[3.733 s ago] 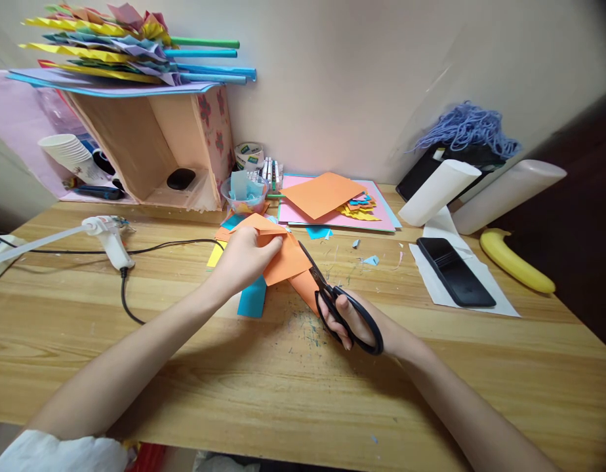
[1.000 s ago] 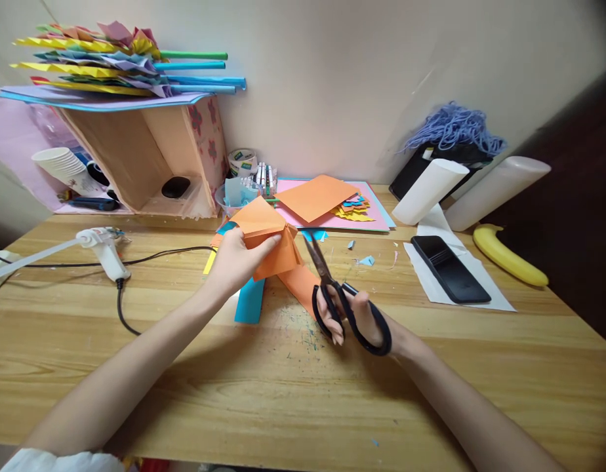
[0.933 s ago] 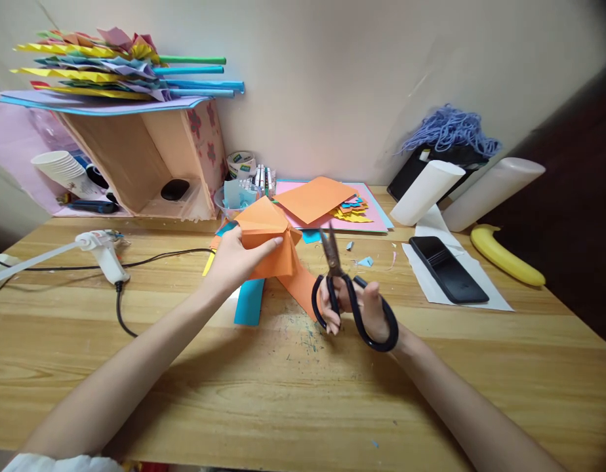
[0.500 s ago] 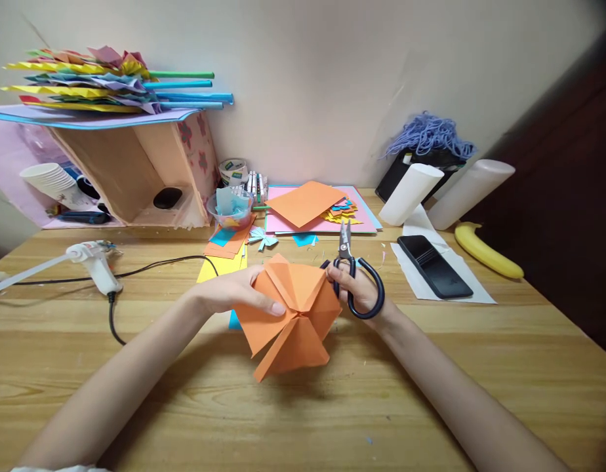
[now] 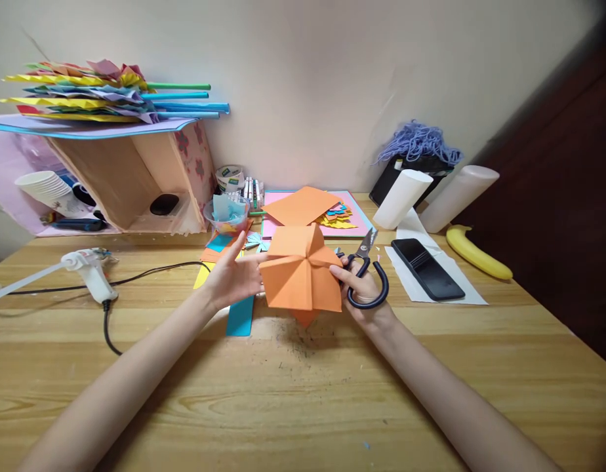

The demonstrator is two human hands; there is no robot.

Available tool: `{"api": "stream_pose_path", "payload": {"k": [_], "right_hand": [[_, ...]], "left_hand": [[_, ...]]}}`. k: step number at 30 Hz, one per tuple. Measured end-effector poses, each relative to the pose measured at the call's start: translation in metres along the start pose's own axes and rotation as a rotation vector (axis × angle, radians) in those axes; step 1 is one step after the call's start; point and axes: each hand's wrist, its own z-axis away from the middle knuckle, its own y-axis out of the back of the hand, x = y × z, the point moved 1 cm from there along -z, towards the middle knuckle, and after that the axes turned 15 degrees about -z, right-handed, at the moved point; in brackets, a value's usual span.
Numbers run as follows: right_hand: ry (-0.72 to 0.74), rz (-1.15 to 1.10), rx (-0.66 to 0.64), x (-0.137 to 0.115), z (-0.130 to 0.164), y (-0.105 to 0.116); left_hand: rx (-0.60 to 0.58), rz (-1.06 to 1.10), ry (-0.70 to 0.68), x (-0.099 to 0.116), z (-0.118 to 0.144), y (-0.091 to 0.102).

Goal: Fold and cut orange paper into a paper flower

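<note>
A folded orange paper (image 5: 303,275), with creases fanning out from a raised centre, is held above the table. My right hand (image 5: 359,288) pinches its right edge, thumb on top, and also carries black-handled scissors (image 5: 366,275) with the blades pointing up and away. My left hand (image 5: 237,278) is at the paper's left edge, thumb raised and fingers stretched out; the fingertips are partly hidden at or behind the paper. Beneath and beside it lie a blue paper strip (image 5: 240,318) and a bit of yellow paper (image 5: 202,276).
A white glue gun (image 5: 94,275) with a black cord lies left. Behind are a pink box (image 5: 195,170) topped with paper flowers (image 5: 91,92), a plastic bowl (image 5: 227,223) and orange paper (image 5: 303,204). Rightward are a phone (image 5: 427,269), white rolls (image 5: 404,198) and a banana (image 5: 480,254).
The orange paper has been turned over and raised away from me. My left thumb has come off it and the left hand has opened. The scissors have tilted to the right.
</note>
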Motion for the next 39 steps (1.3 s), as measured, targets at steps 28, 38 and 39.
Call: {"api": "stream_pose_path", "payload": {"k": [28, 38, 39], "right_hand": [[0.13, 0.34, -0.166, 0.004, -0.004, 0.003], [0.246, 0.165, 0.065, 0.014, -0.006, 0.012], [0.24, 0.18, 0.044, 0.017, -0.002, 0.01]], "left_hand": [[0.291, -0.32, 0.0, 0.006, -0.007, 0.017], [0.295, -0.716, 0.055, -0.008, 0.011, -0.04], [0.272, -0.719, 0.044, -0.014, 0.012, -0.048]]}}
